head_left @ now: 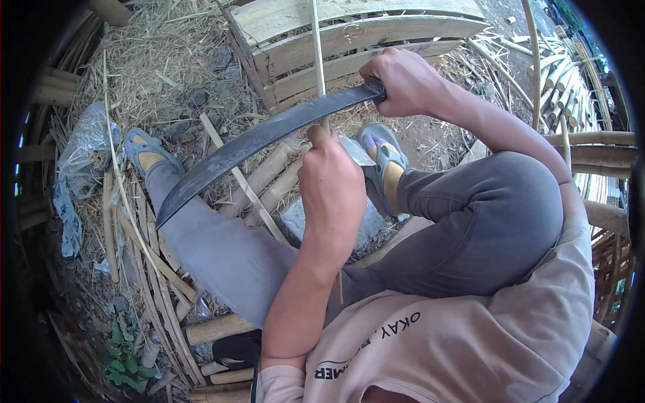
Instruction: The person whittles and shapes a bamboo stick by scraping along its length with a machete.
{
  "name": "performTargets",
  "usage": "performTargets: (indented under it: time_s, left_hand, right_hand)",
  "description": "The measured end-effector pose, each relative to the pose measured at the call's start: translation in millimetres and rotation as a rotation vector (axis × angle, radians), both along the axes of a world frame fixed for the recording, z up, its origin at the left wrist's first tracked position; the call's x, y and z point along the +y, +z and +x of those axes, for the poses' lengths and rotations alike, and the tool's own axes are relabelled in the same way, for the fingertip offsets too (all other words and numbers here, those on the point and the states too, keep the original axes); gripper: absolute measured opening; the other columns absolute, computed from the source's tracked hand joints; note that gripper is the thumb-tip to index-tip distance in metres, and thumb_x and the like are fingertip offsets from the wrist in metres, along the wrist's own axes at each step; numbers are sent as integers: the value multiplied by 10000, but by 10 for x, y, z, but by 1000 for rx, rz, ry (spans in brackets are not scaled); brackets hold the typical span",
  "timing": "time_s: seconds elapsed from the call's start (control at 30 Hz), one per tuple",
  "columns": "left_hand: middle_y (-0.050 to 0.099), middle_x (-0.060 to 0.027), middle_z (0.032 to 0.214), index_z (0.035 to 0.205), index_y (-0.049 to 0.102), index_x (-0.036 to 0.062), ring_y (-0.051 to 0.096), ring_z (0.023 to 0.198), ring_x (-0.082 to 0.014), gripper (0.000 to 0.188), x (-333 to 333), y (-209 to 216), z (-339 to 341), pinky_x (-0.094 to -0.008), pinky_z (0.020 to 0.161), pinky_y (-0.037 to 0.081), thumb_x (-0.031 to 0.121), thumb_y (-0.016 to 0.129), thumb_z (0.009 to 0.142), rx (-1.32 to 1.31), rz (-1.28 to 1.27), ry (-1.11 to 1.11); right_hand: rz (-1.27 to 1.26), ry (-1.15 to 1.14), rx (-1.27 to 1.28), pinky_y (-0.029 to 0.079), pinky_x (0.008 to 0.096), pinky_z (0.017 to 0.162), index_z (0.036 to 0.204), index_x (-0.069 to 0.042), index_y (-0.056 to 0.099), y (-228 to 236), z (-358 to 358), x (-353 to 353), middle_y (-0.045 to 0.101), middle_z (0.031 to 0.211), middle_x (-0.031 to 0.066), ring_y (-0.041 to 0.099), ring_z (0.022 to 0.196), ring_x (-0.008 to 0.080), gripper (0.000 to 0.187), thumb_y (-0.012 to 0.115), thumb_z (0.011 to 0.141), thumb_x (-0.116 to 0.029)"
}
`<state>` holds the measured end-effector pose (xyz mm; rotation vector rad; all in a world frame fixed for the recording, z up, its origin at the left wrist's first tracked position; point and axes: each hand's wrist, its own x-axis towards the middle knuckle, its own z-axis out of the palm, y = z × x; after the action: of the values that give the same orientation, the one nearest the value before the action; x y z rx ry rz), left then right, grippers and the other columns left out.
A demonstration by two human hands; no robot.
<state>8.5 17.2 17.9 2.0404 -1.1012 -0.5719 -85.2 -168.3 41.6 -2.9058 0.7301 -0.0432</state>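
My right hand [403, 80] grips the handle of a long curved dark knife [255, 141], whose blade runs down to the left across my legs. My left hand [332, 188] is closed around a thin pale bamboo strip [316, 47] that stands upright from my lap and crosses the blade just above my thumb. The blade edge touches the strip near my left hand. I sit with both legs in grey trousers stretched out and blue-and-yellow sandals on my feet.
A bent bamboo slat frame [349, 40] lies ahead. Straw and shavings [154, 67] cover the ground. Split bamboo strips [154, 269] lie at my left, cut bamboo poles [564, 80] at the right, a clear plastic bag [87, 148] far left.
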Motion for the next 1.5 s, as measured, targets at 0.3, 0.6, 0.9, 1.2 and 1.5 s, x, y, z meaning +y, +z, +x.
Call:
performTargets:
  time_s: [0.3,0.6,0.9,1.2,1.5]
  left_hand:
    - [642,-310,739,990,498,-92,676,740,-474,195,36,119,40,-538,636,544,94,449,1021,4,61,-29]
    - [605,-300,677,924,517,-90,631,690,-496,249,128,102,47,-553,611,457,122,436,1028,31,21,-20]
    - [651,-310,761,987,514,-104,680,766,-469,201,83,84,105,-521,636,554,86,454,1014,12,97,-61]
    - [625,-310,709,1008,512,-111,657,714,-489,229,109,19,61,-536,599,506,108,445,1023,38,44,-42]
    - [628,-307,714,1028,502,-104,660,719,-485,211,163,64,60,-540,583,510,100,452,1020,57,96,-63]
  right_hand:
    - [-26,-74,57,565,450,702,881,-4,732,101,3,-55,684,726,206,686,735,389,330,733,566,-103]
    - [-80,-316,-54,561,444,695,827,-3,713,42,-293,-525,676,705,205,682,696,387,191,661,655,-67]
    - [75,-27,-8,525,472,694,817,1,669,13,-131,-126,630,684,218,660,761,409,156,652,677,-67]
    - [153,7,-44,503,478,661,808,15,669,8,-97,-61,628,681,226,647,721,420,172,618,650,-29]
    - [242,41,-60,434,458,586,711,37,586,-26,-130,-57,537,592,219,578,618,409,101,596,647,-40]
